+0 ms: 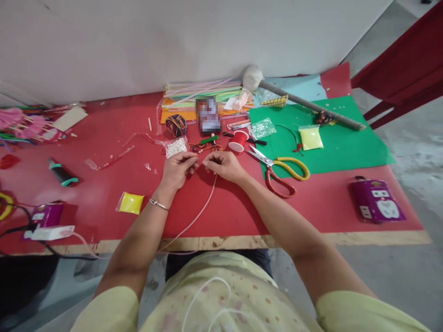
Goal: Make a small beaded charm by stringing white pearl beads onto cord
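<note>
My left hand (180, 168) and my right hand (224, 165) are close together above the red table covering, with a small gap between their fingertips. Both are closed in a pinch. Whatever lies between the fingers is too small to make out. Just beyond my left hand lies a clear bag of white beads (176, 147). A spool of red thread (238, 140) stands beyond my right hand. Between them lies a multicoloured knotted cord (204, 147), near a phone (209, 115). A pale cable (197, 216) runs from beneath my right hand to the table's front edge.
Scissors (277, 168) lie open to the right, partly on a green sheet (346, 152). A ball of multicoloured yarn (176, 125) and several straws (214, 94) are at the back. A yellow packet (130, 203) and a purple power socket box (377, 200) lie near the front.
</note>
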Demonstrator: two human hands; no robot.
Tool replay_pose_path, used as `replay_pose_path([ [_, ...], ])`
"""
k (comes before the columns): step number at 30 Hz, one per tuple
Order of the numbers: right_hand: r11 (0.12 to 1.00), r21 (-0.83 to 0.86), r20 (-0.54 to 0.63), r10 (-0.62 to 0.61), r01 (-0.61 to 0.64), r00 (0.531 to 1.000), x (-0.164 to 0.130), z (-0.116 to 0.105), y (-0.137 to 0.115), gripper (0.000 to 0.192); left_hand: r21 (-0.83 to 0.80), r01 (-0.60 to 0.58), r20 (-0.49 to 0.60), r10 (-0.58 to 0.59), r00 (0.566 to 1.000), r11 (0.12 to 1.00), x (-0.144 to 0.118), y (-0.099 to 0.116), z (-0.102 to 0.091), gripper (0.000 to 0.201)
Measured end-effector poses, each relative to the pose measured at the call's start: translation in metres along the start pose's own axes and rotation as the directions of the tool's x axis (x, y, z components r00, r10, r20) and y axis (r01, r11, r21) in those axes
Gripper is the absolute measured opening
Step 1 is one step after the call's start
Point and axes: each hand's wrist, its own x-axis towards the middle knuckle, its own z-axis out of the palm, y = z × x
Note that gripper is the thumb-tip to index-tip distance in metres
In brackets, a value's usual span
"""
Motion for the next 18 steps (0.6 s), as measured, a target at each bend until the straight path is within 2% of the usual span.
replay_pose_path([
  [2, 1.0, 0.012, 0.009, -0.002, 0.002, 1.0, -0.0002, -0.0003, -0.0011, 0.032, -0.114, 0.054, 0.018, -0.052, 0.998, 0.992, -0.0009, 0.0001, -0.0017, 0.028],
  [5, 0.999, 0.04, 0.031, -0.012, 0.011, 0.999, -0.0009, -0.0005, -0.0019, 0.032, -0.179, 0.063, 0.03, -0.058, 0.998, 0.982, 0.0005, -0.0003, -0.0037, 0.028],
  [18, 0.993, 0.113, 0.114, -0.054, 0.041, 0.992, -0.0043, -0.0019, -0.0062, 0.032, -0.187, 0.045, 0.046, -0.037, 0.998, 0.981, 0.0006, 0.0003, -0.0059, 0.027],
])
